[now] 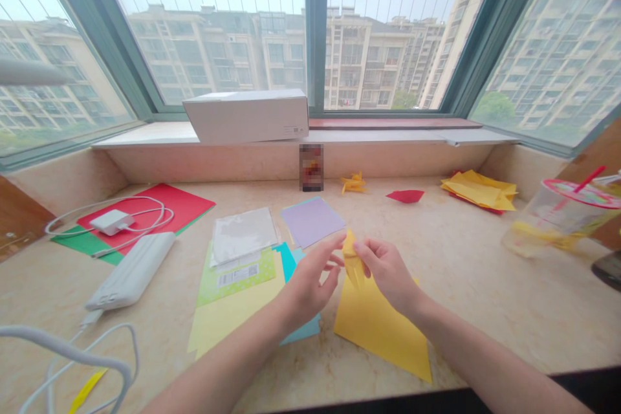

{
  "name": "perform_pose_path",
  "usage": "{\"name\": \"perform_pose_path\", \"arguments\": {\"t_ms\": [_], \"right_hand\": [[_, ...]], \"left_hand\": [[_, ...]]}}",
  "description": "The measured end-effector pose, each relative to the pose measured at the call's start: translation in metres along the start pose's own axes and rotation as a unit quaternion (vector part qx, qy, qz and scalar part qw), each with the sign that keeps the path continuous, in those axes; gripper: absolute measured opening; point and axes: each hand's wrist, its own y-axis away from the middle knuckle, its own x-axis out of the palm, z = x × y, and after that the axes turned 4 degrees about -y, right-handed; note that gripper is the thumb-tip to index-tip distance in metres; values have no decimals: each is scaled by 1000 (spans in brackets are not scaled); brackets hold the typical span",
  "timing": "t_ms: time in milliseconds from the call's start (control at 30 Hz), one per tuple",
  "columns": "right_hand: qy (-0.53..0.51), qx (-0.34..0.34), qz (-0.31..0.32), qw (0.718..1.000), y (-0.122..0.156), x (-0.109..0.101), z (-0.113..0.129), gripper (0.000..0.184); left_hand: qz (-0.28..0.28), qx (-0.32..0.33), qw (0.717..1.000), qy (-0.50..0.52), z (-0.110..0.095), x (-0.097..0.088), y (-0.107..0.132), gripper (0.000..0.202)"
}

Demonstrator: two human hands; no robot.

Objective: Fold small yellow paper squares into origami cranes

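Both hands meet above the middle of the beige counter [466, 259]. My left hand [310, 281] and my right hand [385, 272] pinch a small, partly folded yellow paper piece [351, 253] between their fingertips, one on each side. Under the hands lies a flat yellow paper sheet [383, 330]. To the left of it lie a blue sheet [288, 259], a pale yellow sheet [233, 314] and a green packet with a label [237, 275]. A lilac sheet [311, 220] lies just beyond the hands.
A white power bank [130, 270] with cables and a charger [112, 221] on red and green sheets [179, 204] sit at left. A white box [247, 115] rests on the sill. Folded yellow [354, 183] and red [405, 195] pieces, a yellow paper stack [478, 191] and a plastic cup [557, 217] stand at right.
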Motion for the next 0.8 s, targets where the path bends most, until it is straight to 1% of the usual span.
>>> {"name": "perform_pose_path", "arguments": {"t_ms": [67, 100, 167, 233, 300, 367, 433, 500, 600, 700, 800], "right_hand": [[0, 0, 14, 1000, 1, 0, 1, 47], [0, 1, 26, 1000, 2, 1, 1, 49], [2, 7, 57, 998, 4, 2, 0, 51], [9, 6, 74, 997, 5, 3, -2, 55], [38, -21, 57, 997, 5, 1, -3, 56], [63, -60, 20, 996, 4, -1, -4, 47], [55, -84, 7, 995, 3, -4, -2, 36], [18, -82, 17, 996, 3, -4, 0, 33], [-25, -58, 33, 997, 4, -3, 3, 31], [-50, -30, 36, 998, 4, -2, 5, 32], [-69, -18, 46, 996, 4, -3, 8, 32]], "left_hand": [[5, 57, 996, -68, 3, -3, 0, 40], [2, 70, 993, -92, 2, -4, 0, 37], [-15, 73, 990, -117, 0, -8, -1, 28], [-34, 54, 992, -112, -4, -11, -3, 18], [-43, 7, 997, -70, -9, -13, -5, 20], [-39, -54, 998, 4, -13, -14, -7, 26], [-25, -105, 991, 82, -16, -13, -9, 29], [-4, -137, 979, 149, -20, -12, -9, 31], [36, -169, 959, 226, -25, -12, -9, 34], [66, -196, 941, 269, -29, -11, -7, 36], [68, -221, 930, 287, -28, -10, -6, 35]]}}
